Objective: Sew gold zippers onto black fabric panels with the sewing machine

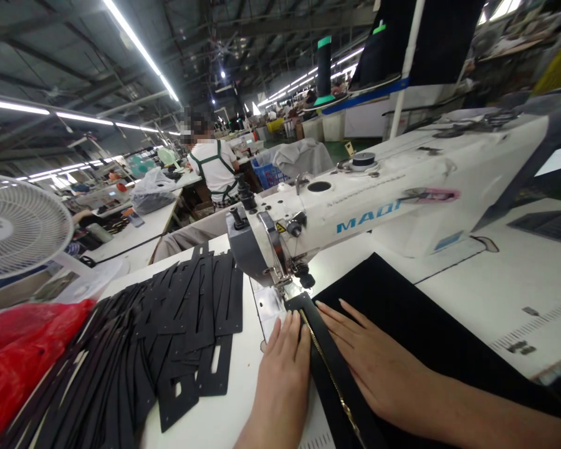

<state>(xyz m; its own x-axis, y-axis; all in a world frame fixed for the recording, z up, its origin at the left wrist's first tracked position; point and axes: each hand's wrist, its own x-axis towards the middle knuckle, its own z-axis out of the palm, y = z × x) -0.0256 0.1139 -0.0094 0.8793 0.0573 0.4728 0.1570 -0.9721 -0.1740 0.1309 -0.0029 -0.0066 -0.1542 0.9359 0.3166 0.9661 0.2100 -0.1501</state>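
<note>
A black strip with a gold-toothed zipper (325, 358) along it runs from the sewing machine's needle area (290, 288) toward me. On its left edge my left hand (286, 362) lies flat, fingers stretched toward the needle. My right hand (367, 355) rests flat on the other side, fingers extended over the strip's edge and the black fabric (402, 305). The fabric spreads to the right under my right forearm. The zipper's metal slider (346, 408) sits near the bottom of the view. The strip's far end reaches the presser foot, whose exact contact is hard to make out.
Many slotted black pieces (187, 312) lie piled left of the white sewing machine (355, 212). Beyond them are a red plastic bag (28, 349) and a white fan (19, 227). A thread cone (324, 68) stands behind the machine. A person (214, 162) works ahead, facing away.
</note>
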